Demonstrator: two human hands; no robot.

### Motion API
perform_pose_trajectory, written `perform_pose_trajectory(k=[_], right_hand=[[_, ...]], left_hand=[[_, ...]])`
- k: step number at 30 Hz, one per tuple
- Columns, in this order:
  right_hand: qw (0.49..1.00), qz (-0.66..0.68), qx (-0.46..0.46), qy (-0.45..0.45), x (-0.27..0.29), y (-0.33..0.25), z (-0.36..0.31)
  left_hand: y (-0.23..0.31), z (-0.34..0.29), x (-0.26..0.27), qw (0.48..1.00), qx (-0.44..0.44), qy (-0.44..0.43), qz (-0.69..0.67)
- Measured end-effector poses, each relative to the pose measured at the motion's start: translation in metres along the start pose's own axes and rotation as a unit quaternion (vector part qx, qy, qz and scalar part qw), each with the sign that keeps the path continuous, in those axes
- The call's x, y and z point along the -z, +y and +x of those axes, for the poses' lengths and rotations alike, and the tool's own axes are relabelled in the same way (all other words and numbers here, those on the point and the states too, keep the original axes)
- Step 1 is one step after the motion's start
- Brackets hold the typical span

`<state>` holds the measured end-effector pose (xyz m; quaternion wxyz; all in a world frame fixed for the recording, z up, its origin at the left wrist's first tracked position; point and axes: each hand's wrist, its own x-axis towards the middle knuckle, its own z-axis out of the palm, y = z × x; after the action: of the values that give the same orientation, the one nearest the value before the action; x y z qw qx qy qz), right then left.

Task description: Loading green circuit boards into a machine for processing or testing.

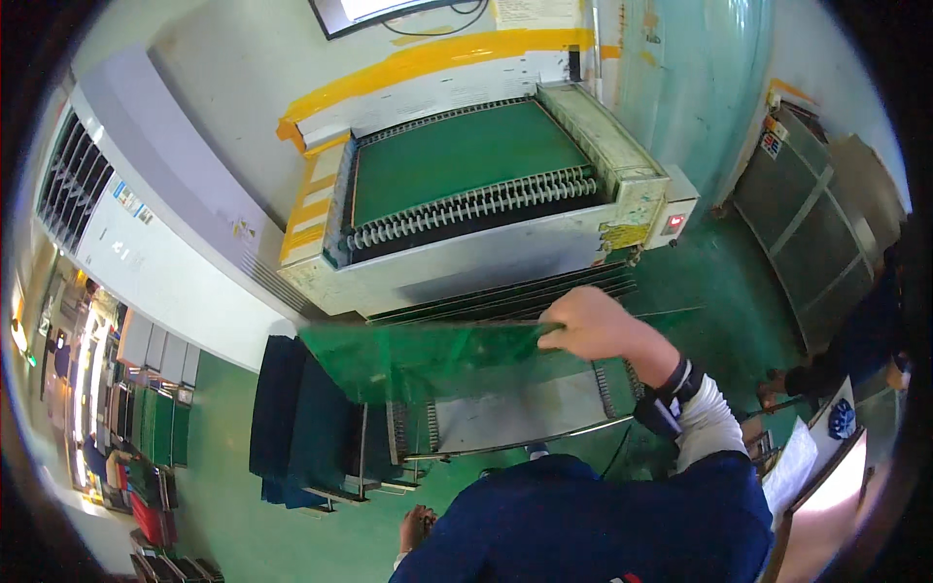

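My right hand [588, 325] is closed on the top edge of a thin green panel [437, 352], near its right end. The panel hangs tilted and slightly blurred, over a rack [515, 416] with coil-like slotted sides and a pale flat middle. Low beside my body, my left hand [416, 528] has its fingers curled, with nothing visible in them. Beyond the panel, a roller conveyor machine [466, 262] has another large green panel [466, 160] lying flat in its bed, behind a row of ring-shaped rollers [476, 206].
Dark upright panels [303, 418] stand in a rack at the left. More panels [515, 294] sit edge-on below the machine's front. A tall white cabinet [185, 233] rises at the left. At the right are framed screens [816, 223] and a partly visible person [846, 330].
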<state>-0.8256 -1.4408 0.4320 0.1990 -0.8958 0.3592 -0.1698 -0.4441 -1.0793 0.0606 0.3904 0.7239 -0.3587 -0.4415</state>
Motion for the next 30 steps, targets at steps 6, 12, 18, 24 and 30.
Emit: perform_pose_trajectory(k=[6,12,18,24,30], right_hand=[[0.896,0.392,-0.086,0.190,0.017,0.015,-0.020],[0.630,0.746,-0.139,0.165,-0.005,0.022,-0.016],[0.648,0.741,-0.142,0.104,-0.074,0.036,-0.017],[0.559,0.801,-0.187,0.104,-0.103,0.043,-0.016],[0.515,0.823,-0.218,0.100,-0.120,0.055,-0.011]], left_hand=[[-0.031,0.033,0.005,0.874,0.211,-0.068,-0.433],[-0.037,0.044,0.010,0.995,0.029,-0.088,-0.024],[0.011,0.037,-0.011,0.906,0.263,0.038,-0.329],[0.034,0.014,-0.002,0.999,0.025,0.013,0.026],[-0.041,0.014,0.009,0.972,0.093,-0.018,-0.215]])
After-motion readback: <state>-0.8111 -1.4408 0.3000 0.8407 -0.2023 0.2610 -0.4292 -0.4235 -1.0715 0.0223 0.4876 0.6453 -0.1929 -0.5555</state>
